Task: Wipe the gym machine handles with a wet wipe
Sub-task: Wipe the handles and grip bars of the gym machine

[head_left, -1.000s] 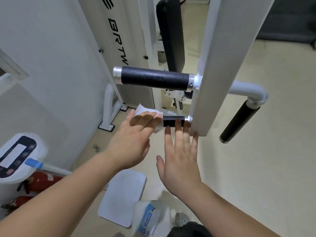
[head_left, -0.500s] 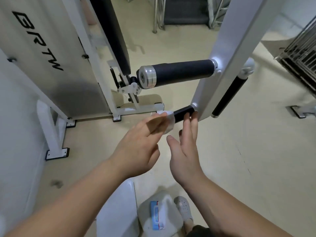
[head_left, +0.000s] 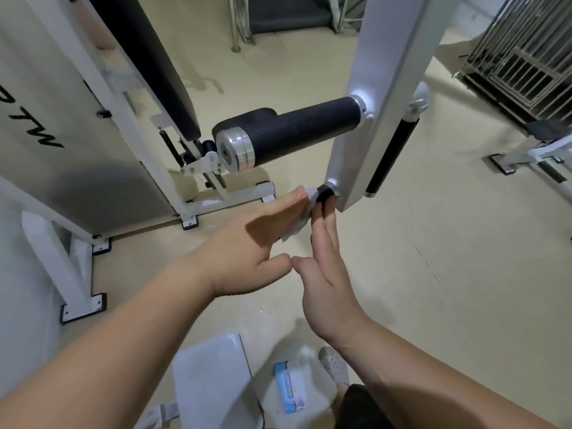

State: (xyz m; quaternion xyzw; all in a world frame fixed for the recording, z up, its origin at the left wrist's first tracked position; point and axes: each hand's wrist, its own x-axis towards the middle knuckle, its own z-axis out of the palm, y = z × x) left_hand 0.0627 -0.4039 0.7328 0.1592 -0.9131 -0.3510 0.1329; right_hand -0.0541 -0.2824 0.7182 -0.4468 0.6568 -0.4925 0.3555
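The left hand (head_left: 247, 252) presses the wet wipe (head_left: 305, 212) around the small lower handle (head_left: 325, 193), while the right hand (head_left: 328, 274) is open and flat, holding nothing. The wiping is in progress; next, I think, comes the big upper handle (head_left: 294, 131).

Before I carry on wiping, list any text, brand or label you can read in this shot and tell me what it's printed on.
"TW": black letters, cut off by the frame edge, on the white machine panel at left.
Wet wipe pack on the floor: blue and white label, print too small and blurred to read.
Nothing readable on the upper handle, the lower handle or the wipe.
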